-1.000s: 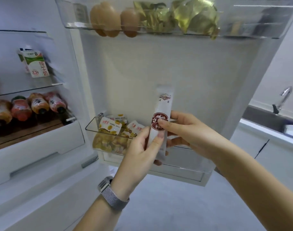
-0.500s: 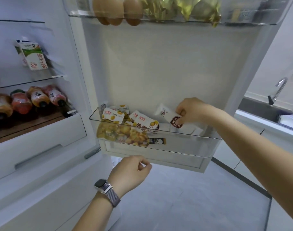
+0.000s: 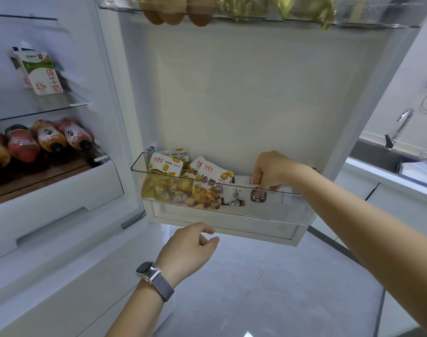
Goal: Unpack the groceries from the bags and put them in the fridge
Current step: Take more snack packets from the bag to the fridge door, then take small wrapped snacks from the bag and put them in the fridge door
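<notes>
While our right hand (image 3: 270, 170) reaches down into the clear door bin (image 3: 231, 216), its fingers pinch the top of a white stick sachet (image 3: 257, 197) with a dark red round logo, which stands inside the bin toward its right end, just beside the pile of yellow chestnut snack packs (image 3: 183, 183) filling the left end. Our left hand (image 3: 188, 249) hangs below the bin's front edge, loosely curled and holding nothing.

We judge the step to be seating the sachet so it stays put. To do it well, we should push the sachet down until its lower end meets the bin floor, lean it against the neighbouring packs or the bin's back wall, and only then loosen the pinch. Letting go early could leave it to slump flat. The left hand could steady the bin's front edge if needed. Eggs (image 3: 173, 17) sit in the door shelf above, so we should lift the right arm out without knocking upward.
</notes>
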Demonstrator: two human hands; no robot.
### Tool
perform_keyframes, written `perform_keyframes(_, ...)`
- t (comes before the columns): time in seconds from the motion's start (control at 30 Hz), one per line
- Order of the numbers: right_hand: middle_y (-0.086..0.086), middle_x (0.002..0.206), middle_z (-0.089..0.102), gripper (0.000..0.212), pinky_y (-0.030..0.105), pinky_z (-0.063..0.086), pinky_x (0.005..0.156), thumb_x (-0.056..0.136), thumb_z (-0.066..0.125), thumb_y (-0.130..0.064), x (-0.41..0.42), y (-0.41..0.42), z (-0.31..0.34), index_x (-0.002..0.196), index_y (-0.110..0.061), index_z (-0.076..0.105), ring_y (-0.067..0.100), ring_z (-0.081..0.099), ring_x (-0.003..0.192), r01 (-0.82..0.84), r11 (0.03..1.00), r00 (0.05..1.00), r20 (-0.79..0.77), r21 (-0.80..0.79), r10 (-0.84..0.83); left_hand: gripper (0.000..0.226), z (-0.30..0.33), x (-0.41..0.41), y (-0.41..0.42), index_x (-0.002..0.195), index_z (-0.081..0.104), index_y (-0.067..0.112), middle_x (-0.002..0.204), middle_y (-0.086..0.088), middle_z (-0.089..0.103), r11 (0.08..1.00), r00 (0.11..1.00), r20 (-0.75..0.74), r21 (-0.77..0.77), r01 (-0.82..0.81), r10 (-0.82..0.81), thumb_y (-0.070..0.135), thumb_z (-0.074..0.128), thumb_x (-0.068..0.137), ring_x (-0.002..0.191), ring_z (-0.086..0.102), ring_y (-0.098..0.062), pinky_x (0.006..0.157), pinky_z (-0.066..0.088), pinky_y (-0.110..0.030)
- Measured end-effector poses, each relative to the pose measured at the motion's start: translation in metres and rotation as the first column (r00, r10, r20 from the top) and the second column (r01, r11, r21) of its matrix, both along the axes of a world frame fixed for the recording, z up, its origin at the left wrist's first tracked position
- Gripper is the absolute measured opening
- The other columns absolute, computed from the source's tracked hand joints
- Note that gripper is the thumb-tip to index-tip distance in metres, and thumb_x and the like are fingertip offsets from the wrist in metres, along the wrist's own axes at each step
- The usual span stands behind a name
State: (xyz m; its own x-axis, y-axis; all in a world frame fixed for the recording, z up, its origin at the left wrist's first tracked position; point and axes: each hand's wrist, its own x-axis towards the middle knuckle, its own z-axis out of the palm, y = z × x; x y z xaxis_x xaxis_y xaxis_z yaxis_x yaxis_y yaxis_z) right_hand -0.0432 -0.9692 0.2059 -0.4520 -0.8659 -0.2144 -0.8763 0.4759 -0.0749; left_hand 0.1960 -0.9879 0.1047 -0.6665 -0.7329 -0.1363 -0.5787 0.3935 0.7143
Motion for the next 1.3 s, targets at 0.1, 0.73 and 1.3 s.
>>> perform_keyframes(0.1, -0.003, 0.070, 0.070, 0.024, 0.035, 0.060, 0.075, 0.071, 0.070, 0.006, -0.003, 0.001, -0.001, 0.090, -0.007, 0.077, 0.011, 0.057, 0.042, 0.036, 0.999, 0.999, -0.012, -0.024, -0.036, 0.026, -0.003, 0.001, -0.003, 0.112, 0.059, 0.033, 0.084, 0.014, 0.069, 1.000, 1.000, -0.004, 0.000, 0.010, -0.010, 0.043, 0.054, 0.090, 0.081, 0.065, -0.004, 0.079, 0.054, -0.030)
perform_keyframes(0.73, -0.008, 0.066, 0.068, 0.007, 0.003, 0.041, 0.057, 0.086, 0.070, -0.027, 0.035, 0.177, -0.030, 0.087, -0.022, 0.075, 0.001, 0.063, 0.060, 0.302, 0.447, 0.945, 0.202, -0.842, -0.258, 0.022, -0.017, -0.059, 0.020, 0.109, 0.062, 0.034, 0.088, 0.015, 0.068, 0.926, 0.926, -0.001, -0.018, 0.377, -0.377, 0.041, 0.055, 0.089, 0.079, 0.066, -0.004, 0.069, 0.052, -0.025)
perform_keyframes(1.3, 0.000, 0.136, 0.053, 0.063, 0.028, 0.046, 0.090, 0.083, 0.069, -0.031, -0.013, 0.486, -0.149, 0.140, -0.029, 0.042, 0.017, 0.053, 0.120, 0.930, 0.310, 0.365, 0.397, -0.197, -0.842, 0.059, -0.051, -0.237, 0.235, 0.142, 0.034, 0.035, 0.131, 0.000, 0.053, 0.511, 0.523, 0.202, -0.113, 0.852, -0.828, 0.045, 0.057, 0.089, 0.108, 0.059, -0.019, 0.097, 0.045, -0.032)
